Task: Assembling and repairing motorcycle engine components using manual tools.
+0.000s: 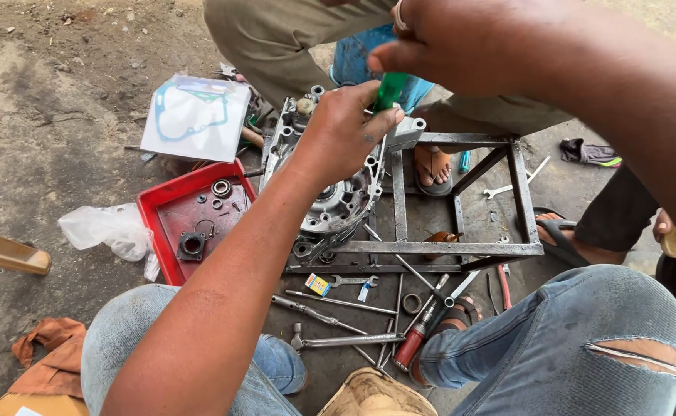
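Open-air repair spot, bare dirt ground (60, 154), engine case (338, 200) on welded metal frame (461, 248), scattered wrenches (353, 281), red parts tray (161, 202)

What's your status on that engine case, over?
Both hands on the green tool: left hand grips low, right hand holds the top. Tool over the engine case on the metal frame. Nothing between.

The right hand (450, 42) covers most of the green tool (390, 91); the left hand (342, 127) hides part of the engine case (342, 204).
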